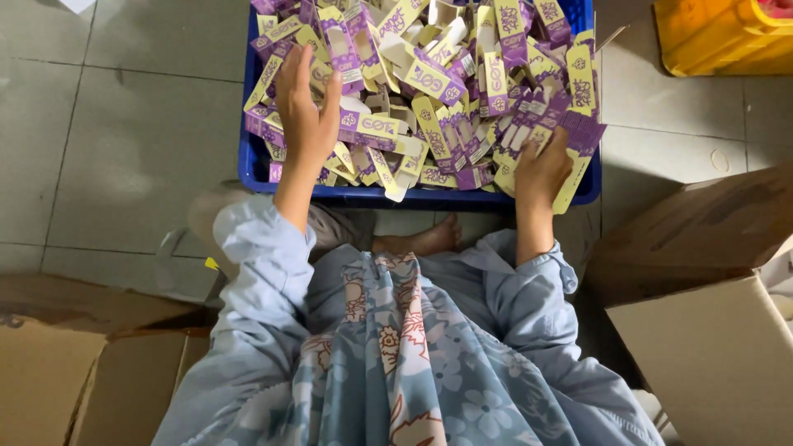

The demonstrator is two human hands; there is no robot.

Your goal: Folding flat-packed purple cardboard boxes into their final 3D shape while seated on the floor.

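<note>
Left hand rests on flat cartons in the blue crate, fingers spread; right hand seemingly pinches one. Light, stiff card; grip by edges.

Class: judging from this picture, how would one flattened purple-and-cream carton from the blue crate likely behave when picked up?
Probably light: the flattened cartons pile loosely above the blue crate rim. Likely bendy, being thin card. The right hand grips several, so they may slide apart.

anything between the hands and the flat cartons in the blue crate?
Nothing visible. The left hand lies flat on the purple-and-cream flat cartons in the blue crate; the right hand already grips a few at the near edge.
</note>
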